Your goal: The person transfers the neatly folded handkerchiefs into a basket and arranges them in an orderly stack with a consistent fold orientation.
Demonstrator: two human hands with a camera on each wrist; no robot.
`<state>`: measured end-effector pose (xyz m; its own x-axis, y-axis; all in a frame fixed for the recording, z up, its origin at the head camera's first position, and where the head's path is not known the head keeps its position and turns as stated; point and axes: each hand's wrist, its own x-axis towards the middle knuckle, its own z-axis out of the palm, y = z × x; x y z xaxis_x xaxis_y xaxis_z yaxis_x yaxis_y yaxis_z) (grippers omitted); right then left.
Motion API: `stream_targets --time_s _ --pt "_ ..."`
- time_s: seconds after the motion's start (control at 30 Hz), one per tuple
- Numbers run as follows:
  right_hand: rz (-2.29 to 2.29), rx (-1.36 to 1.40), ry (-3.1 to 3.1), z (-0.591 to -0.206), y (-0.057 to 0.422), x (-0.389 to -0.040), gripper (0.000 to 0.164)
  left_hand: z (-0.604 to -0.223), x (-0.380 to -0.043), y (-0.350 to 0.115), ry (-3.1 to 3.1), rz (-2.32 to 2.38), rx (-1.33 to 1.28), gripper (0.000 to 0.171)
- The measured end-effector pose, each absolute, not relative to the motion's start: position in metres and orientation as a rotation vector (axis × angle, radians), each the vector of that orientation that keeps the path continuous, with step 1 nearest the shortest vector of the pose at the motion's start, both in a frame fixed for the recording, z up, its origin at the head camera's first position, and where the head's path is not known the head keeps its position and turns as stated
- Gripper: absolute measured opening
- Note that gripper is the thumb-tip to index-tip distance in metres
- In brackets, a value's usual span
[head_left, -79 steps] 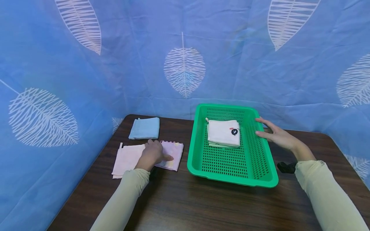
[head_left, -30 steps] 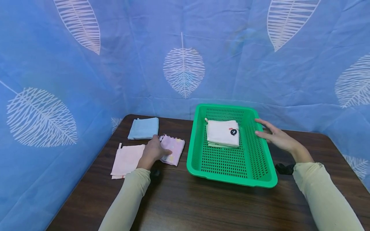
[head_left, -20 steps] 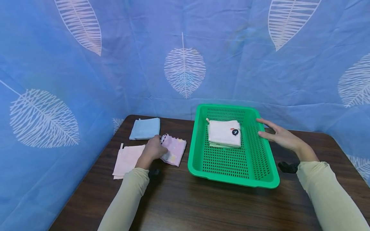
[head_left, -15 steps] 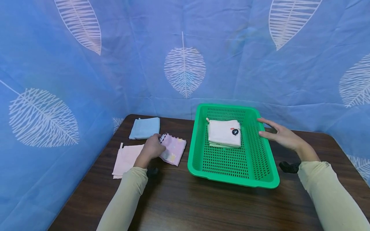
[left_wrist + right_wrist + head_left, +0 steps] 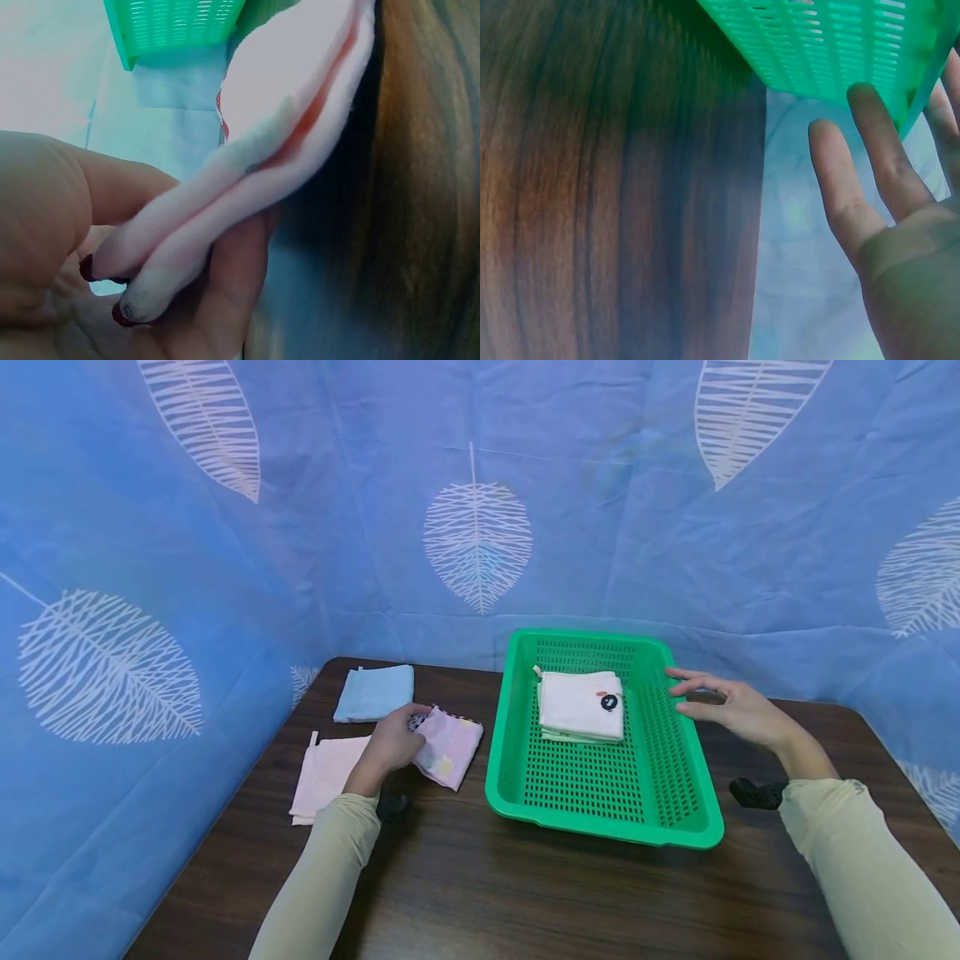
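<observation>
My left hand [image 5: 392,745] pinches the left edge of a folded lilac washcloth [image 5: 452,747] with a dark-patterned border. In the left wrist view the fingers [image 5: 240,270] and thumb grip its doubled layers, and the cloth [image 5: 300,112] slants up from the table. My right hand [image 5: 738,714] is at the right rim of a green plastic basket [image 5: 600,835]. The right wrist view shows its fingers [image 5: 889,161] extended and spread beside the basket's perforated wall [image 5: 825,45]. A folded white washcloth [image 5: 577,706] with a small dark figure lies inside the basket.
Left of my left hand a folded pale pink washcloth [image 5: 326,777] lies on the dark wooden table [image 5: 480,893]. Behind it is a folded light blue washcloth [image 5: 375,693]. A blue curtain [image 5: 375,527] with white leaf prints hangs behind and beside the table.
My left hand has gone from lying flat over the lilac washcloth to gripping its left edge, and that cloth has turned slightly. The right hand's fingers have shifted a little at the basket rim.
</observation>
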<state>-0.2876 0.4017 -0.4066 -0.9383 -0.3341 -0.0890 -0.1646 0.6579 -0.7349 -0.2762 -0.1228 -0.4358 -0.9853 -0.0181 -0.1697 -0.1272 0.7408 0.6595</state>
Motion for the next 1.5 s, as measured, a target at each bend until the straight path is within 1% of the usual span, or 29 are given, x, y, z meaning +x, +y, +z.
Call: stream_targets --time_s 0.17,0.37,0.53,0.67,0.97,1.2,1.5 --pt "-1.223 -0.446 2.6 -0.409 0.402 -0.287 0.043 -0.437 -0.277 -0.127 2.717 1.208 -0.117 0.045" --pt "-1.348 -0.462 2.503 -0.414 0.402 -0.288 0.043 -0.436 -0.277 -0.129 2.69 1.32 -0.076 0.044" --pt "-1.344 -0.464 2.496 -0.416 0.404 -0.286 0.045 -0.433 -0.276 -0.129 2.697 1.358 0.002 0.045" --pt "-1.323 -0.405 2.524 -0.414 0.404 -0.284 0.044 -0.429 -0.276 -0.128 2.741 1.367 0.043 0.048" --pt "-1.294 -0.442 2.538 -0.414 0.402 -0.283 0.046 -0.422 -0.274 -0.129 2.833 1.498 -0.033 0.05" --pt "-1.259 -0.413 2.563 -0.413 0.402 -0.284 0.046 -0.413 -0.275 -0.127 2.703 1.739 -0.02 0.051" --pt "-1.254 -0.387 2.561 -0.413 0.402 -0.284 0.047 -0.395 -0.277 -0.123 2.618 1.898 -0.021 0.052"
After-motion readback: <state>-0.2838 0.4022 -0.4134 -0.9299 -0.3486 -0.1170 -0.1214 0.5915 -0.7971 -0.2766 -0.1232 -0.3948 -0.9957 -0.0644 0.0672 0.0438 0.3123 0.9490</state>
